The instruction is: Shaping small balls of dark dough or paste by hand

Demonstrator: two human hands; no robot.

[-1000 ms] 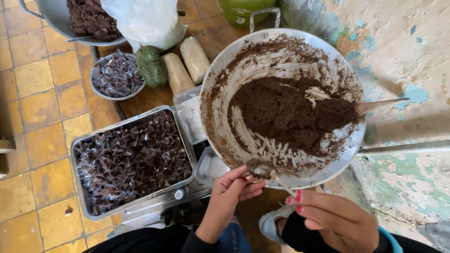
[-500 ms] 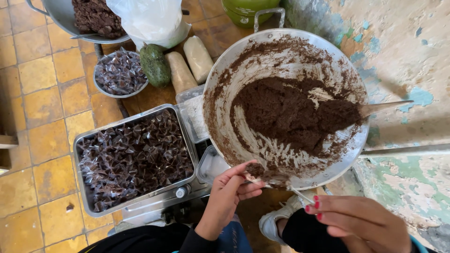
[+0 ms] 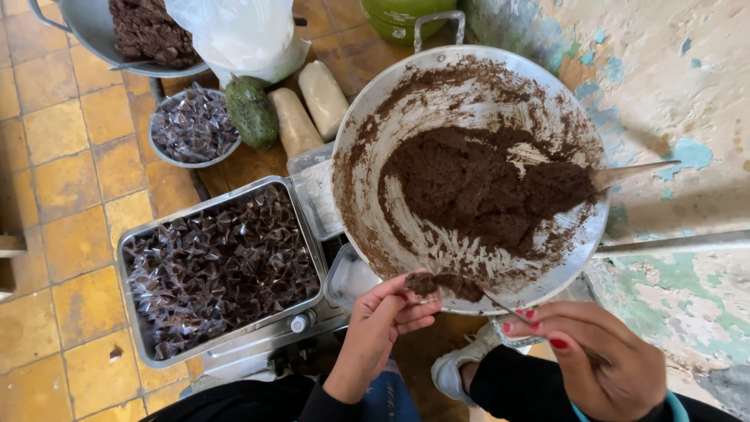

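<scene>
A small lump of brown paste is pinched between the thumb and fingertips of the left hand, right at the near rim of a large round metal pan. The right hand is closed around the thin handle of a spoon, whose tip is laid against the lump; the handle is gripped by curled fingers with red-painted nails. Inside the pan a big mound of the same dark paste is heaped toward the middle, and the pan's walls are smeared with it. A second utensil is stuck into the mound from the right, its handle passing over the rim. To the left of the pan, a rectangular metal tray is filled with small dark sweets wrapped in clear film. Farther off, a small round bowl of the same wrapped pieces is seen on the tiled floor, beside a green avocado and two pale rolls
</scene>
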